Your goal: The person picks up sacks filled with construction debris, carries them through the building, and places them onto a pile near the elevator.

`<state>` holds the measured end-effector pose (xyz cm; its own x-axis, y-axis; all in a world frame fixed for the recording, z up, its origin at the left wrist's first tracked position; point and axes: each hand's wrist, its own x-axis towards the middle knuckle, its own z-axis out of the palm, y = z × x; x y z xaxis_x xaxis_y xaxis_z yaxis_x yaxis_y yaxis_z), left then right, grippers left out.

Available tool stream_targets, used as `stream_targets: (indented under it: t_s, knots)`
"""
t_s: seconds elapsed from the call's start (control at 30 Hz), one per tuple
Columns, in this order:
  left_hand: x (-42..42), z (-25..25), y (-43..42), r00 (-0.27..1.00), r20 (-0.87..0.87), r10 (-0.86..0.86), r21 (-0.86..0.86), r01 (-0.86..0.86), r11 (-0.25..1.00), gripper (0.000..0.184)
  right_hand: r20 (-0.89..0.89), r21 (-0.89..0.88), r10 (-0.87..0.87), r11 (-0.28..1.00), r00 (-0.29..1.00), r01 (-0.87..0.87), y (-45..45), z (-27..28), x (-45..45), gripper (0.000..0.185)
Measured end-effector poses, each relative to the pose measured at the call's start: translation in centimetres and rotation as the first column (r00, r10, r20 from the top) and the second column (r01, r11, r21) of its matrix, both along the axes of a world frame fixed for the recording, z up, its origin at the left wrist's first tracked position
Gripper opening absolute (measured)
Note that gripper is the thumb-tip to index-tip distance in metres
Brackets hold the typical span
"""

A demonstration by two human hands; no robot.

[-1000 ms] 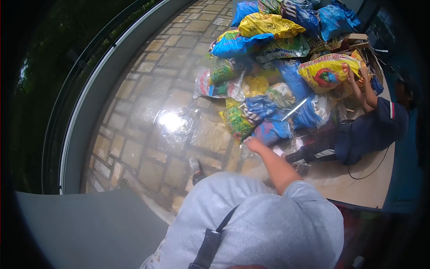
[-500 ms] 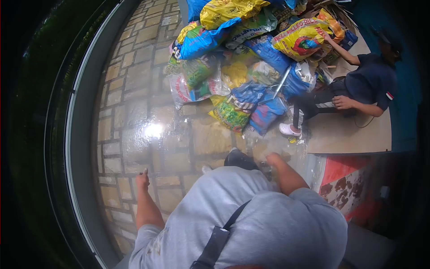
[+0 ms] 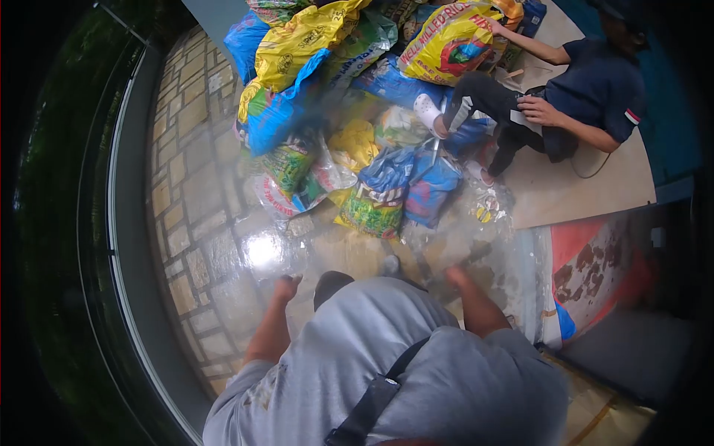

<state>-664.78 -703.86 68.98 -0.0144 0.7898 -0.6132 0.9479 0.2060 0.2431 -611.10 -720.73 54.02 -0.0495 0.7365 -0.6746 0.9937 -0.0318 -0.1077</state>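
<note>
Two hands (image 3: 285, 288), one sack heap (image 3: 354, 143)

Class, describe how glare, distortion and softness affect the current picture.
Head view: glare whitens a patch of stone paving; head view: wide-angle distortion bows the grey ledge, corners dark; head view: haze softens part of the sack pile, though lettering on the yellow rice sack is legible; head view: the right hand looks soft.
</note>
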Motion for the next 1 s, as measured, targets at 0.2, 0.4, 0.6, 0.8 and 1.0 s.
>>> stream_targets:
  t_s: [0.2,0.4,0.6,0.8,1.0]
  knots:
    - [1.8,-3.5,13.5,0.979,0.017,-0.204,-0.082,0.205,0.975,0.058,-0.117,0.211,-0.370,0.897,0.922,0.387,0.2,-0.3,0.5,0.021]
    - [8.2,-5.8,23.9,0.870,0.026,-0.493,-0.163,0.490,0.856,0.056,-0.326,-0.510,-0.902,-0.085,-0.284,0.856,-4.3,2.1,-5.0,0.010]
    - [18.3,-8.9,32.2,0.675,0.039,-0.737,-0.004,0.737,0.676,0.048,-0.215,-0.581,-0.888,-0.219,-0.407,0.784,-6.9,4.4,-16.6,0.012]
    - [33.5,-17.6,35.8,0.647,0.103,-0.756,0.212,0.728,0.652,0.041,0.387,-0.430,-0.752,-0.659,-0.534,0.617,-8.5,5.6,-21.9,0.018]
    - [40.1,-29.0,35.9,0.838,0.086,-0.539,0.292,0.497,0.818,0.031,0.363,-0.371,-0.661,-0.749,-0.657,0.549,-14.7,5.5,-22.0,0.018]
